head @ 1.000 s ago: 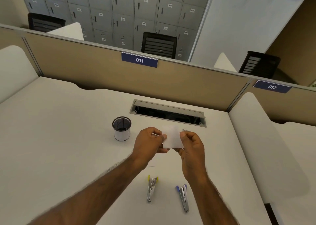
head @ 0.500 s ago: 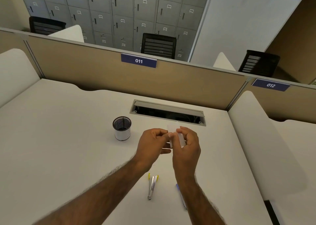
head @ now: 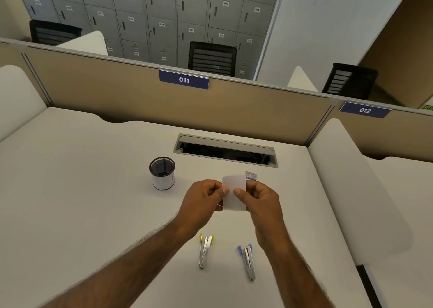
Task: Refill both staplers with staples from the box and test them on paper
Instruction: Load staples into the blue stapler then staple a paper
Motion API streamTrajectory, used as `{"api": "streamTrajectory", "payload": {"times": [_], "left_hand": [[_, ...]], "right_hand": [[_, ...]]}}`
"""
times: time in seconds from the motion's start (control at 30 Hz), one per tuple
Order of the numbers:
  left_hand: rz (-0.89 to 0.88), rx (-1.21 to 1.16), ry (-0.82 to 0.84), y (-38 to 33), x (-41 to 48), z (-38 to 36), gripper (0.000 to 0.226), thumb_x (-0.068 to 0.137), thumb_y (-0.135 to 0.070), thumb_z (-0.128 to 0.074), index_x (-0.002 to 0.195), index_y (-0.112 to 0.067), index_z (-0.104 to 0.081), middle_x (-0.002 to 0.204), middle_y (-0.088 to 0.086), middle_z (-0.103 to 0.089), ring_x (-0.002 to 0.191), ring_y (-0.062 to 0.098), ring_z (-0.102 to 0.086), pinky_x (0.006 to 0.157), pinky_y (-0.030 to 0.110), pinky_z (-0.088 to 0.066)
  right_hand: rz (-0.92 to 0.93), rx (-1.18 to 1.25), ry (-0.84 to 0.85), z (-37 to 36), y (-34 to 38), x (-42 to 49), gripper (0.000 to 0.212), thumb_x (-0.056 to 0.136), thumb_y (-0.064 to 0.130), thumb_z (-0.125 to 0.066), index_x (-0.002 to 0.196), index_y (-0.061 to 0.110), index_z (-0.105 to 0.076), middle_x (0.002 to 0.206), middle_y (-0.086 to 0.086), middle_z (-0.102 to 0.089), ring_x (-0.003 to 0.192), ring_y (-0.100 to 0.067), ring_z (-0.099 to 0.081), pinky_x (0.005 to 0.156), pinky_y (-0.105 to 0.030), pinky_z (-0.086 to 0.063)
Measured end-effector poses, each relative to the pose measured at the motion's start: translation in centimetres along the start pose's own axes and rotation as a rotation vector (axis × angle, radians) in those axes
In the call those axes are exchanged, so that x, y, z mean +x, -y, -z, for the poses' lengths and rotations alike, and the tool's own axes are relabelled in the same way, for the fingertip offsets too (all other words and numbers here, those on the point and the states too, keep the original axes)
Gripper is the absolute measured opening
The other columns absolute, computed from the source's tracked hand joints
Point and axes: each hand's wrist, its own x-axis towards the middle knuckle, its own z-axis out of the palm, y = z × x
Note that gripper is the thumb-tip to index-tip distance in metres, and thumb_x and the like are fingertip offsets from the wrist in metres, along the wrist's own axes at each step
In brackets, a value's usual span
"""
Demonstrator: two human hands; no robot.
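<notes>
left hand and right hand grips pinch side edges of a thin white paper slip. yellow-tipped metal stapler and blue-tipped metal stapler lie apart on smooth white surface.

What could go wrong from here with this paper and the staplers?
The small paper slip is pinched between the left hand and the right hand; stapling it may bring fingertips close to the staple.
The staple box sits near the open cable slot; loose staples could fall in.
The yellow stapler and blue stapler lie below the forearms; a lowered arm might knock them.
</notes>
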Motion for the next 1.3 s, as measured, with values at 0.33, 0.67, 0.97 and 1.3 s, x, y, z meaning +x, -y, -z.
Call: {"api": "streamTrajectory", "payload": {"times": [0.33, 0.67, 0.97, 1.3], "left_hand": [[0.01, -0.062, -0.027, 0.0, -0.1, 0.3, 0.021, 0.091, -0.025, -0.069, 0.1, -0.007, -0.072, 0.094, 0.007, -0.075, 0.077, 0.02, -0.073, 0.068, 0.026, -0.062], [0.017, -0.078, -0.003, 0.0, -0.2, 0.6, 0.016, 0.09, -0.024, -0.07, 0.096, -0.008, -0.071, 0.094, 0.009, -0.075, 0.081, 0.025, -0.074, 0.073, 0.032, -0.063], [0.004, -0.065, 0.028, 0.2, -0.3, 0.6, 0.016, 0.095, -0.025, -0.064, 0.092, -0.01, -0.067, 0.092, 0.01, -0.074, 0.078, 0.026, -0.073, 0.069, 0.031, -0.062], [-0.027, -0.086, 0.054, -0.1, -0.2, 0.6, 0.022, 0.094, -0.026, -0.066, 0.108, -0.01, -0.072, 0.105, 0.006, -0.075, 0.093, 0.023, -0.072, 0.072, 0.028, -0.062]], "right_hand": [[-0.031, 0.064, 0.044, 0.5, 0.1, -0.7, 0.011, 0.088, 0.023, -0.069, 0.093, 0.029, -0.062, 0.097, 0.01, -0.069, 0.09, -0.019, -0.068, 0.074, -0.024, -0.058], [-0.059, 0.121, 0.062, 0.8, 0.2, -1.1, 0.003, 0.091, 0.024, -0.064, 0.089, 0.023, -0.066, 0.091, 0.01, -0.071, 0.086, -0.021, -0.07, 0.071, -0.025, -0.058], [-0.018, 0.082, 0.016, 0.6, 0.5, -1.1, 0.01, 0.091, 0.022, -0.064, 0.081, 0.024, -0.063, 0.086, 0.009, -0.068, 0.08, -0.018, -0.069, 0.061, -0.017, -0.055], [0.004, -0.054, 0.084, 0.9, -0.4, -1.0, 0.011, 0.088, 0.025, -0.069, 0.077, 0.022, -0.069, 0.082, 0.001, -0.073, 0.082, -0.022, -0.071, 0.074, -0.034, -0.061]]}}
